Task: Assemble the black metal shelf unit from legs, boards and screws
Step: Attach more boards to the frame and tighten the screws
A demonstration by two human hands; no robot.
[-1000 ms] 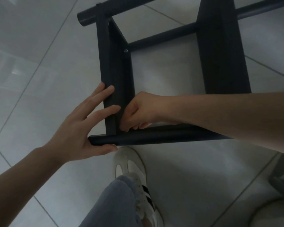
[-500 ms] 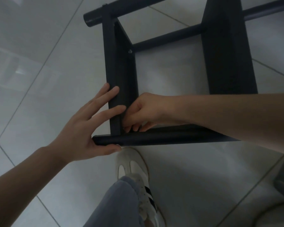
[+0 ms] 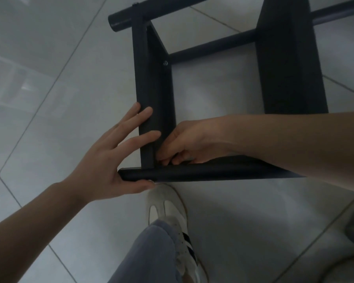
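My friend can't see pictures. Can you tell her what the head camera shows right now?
Two hands work on a black metal shelf frame lying on a tiled floor. The left hand braces a board and the near leg at their corner; the right hand curls its fingers inside that corner. A white shoe shows below.

Right hand (image 3: 184, 144): fingertips hidden behind near board (image 3: 153, 94); contents untellable. Second board (image 3: 290, 58) and far legs (image 3: 213, 45): cut off by the top edge.

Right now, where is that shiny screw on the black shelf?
In the head view, the screw sits upper-centre on the left board, where the far leg meets it.
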